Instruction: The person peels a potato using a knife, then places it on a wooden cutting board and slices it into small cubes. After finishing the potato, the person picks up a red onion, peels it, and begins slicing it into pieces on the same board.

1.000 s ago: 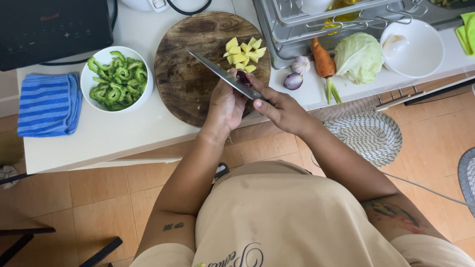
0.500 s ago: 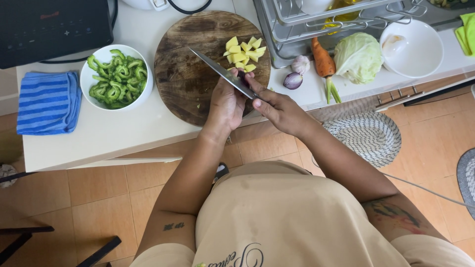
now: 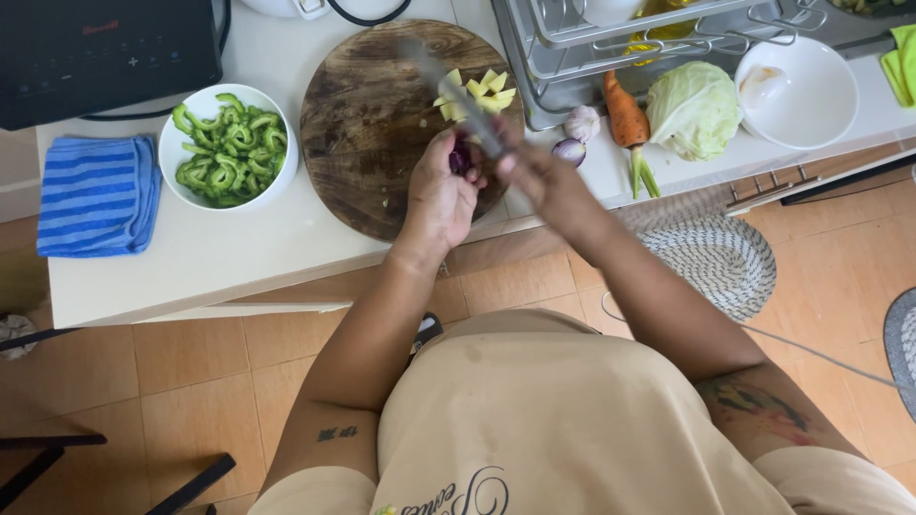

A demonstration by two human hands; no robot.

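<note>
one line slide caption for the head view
Left hand holds a small purple onion over the round board; right hand holds the knife.

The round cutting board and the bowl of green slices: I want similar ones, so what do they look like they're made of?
The cutting board looks like dark wood, matte and worn, with visible grain and pale scuffs. The bowl looks like glossy white ceramic, though smooth plastic or melamine cannot be ruled out from here.

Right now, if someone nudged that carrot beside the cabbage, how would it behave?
The carrot looks stiff and solid, so it would likely slide or pivot as one piece. Its tapered round body may roll in a curve towards the cabbage. The green stalk end looks thinner and may bend if pushed there.
</note>
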